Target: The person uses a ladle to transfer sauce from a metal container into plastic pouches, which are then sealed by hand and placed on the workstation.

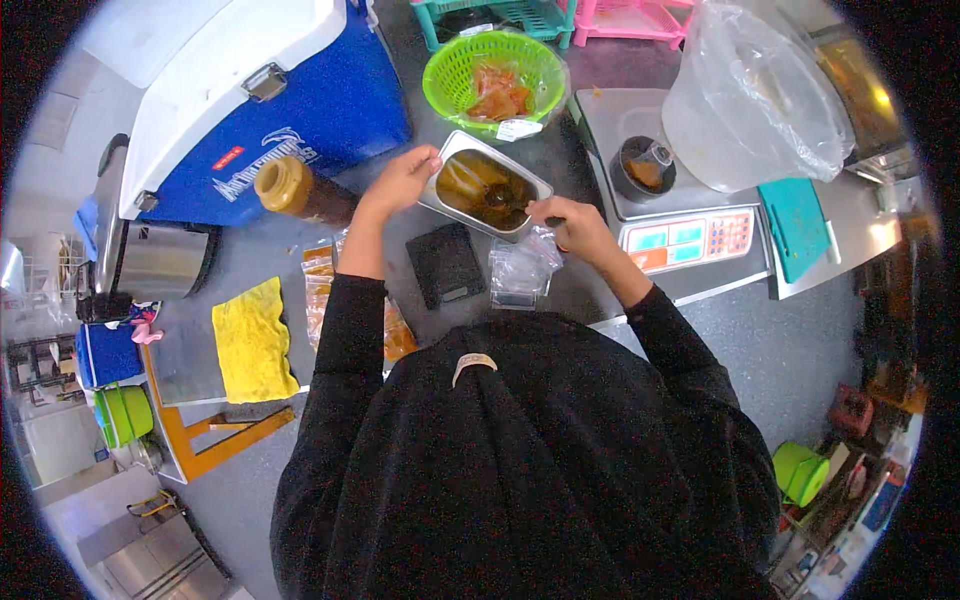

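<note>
A rectangular metal food pan (428, 193) holds brown liquid and is tilted over the counter. My left hand (405, 180) grips its left rim, fingers closed on the edge. At the pan's right side, my right hand (580, 228) is closed round the dark handle of a utensil whose head sits in the liquid; its kind is hard to make out. Just below the pan lie a flat black square device (445, 265) and several clear zip bags (522, 268). Filled flat bags of orange-brown sauce (400, 335) lie partly hidden by my left arm.
A brown jar with a tan lid (290, 186) stands by a blue cooler (290, 130). A green basket (445, 85) holds bagged orange food. Rightward are a scale (690, 238), a black cup (632, 180), a plastic-lined tub (750, 110) and a teal board (795, 228). A yellow cloth (255, 340) lies left.
</note>
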`<state>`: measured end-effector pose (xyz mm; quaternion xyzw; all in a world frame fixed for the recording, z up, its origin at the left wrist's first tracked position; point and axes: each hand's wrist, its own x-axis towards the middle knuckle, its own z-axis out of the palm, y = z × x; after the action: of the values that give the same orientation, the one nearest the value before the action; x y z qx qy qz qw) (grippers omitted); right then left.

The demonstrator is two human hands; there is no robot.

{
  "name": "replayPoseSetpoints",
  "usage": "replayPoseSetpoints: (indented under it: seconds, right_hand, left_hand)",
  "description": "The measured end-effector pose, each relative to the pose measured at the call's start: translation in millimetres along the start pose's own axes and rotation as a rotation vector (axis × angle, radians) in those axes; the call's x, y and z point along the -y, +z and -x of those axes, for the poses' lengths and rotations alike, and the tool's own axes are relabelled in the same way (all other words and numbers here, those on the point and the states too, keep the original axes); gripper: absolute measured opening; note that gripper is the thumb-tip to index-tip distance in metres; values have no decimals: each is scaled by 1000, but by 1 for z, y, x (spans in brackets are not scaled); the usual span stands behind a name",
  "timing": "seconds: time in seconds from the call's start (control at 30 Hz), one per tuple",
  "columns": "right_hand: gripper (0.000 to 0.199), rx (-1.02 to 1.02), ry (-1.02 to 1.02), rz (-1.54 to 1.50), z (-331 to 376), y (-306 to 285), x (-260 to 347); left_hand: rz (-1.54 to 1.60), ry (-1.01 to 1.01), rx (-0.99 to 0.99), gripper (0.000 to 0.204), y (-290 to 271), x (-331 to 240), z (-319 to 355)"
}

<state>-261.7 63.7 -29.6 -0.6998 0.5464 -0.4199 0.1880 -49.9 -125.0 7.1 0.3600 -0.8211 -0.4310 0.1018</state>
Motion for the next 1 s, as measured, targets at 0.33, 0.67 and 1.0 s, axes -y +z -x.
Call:
replayPoseSetpoints:
  seconds: [0.33, 0.67, 1.0]
  right_hand:
    - [19, -265, 29, -256, -18, 24, 12]
    - [17, -416, -56, -333, -38, 33, 13]
    - [20, -271, -44, -268, -33, 10, 11]
  left_hand:
    - [-18, 84, -49, 19, 2, 5, -3]
    - [40, -1, -37, 19, 5, -5, 0]
    - [60, 42, -35, 20, 8, 2, -6]
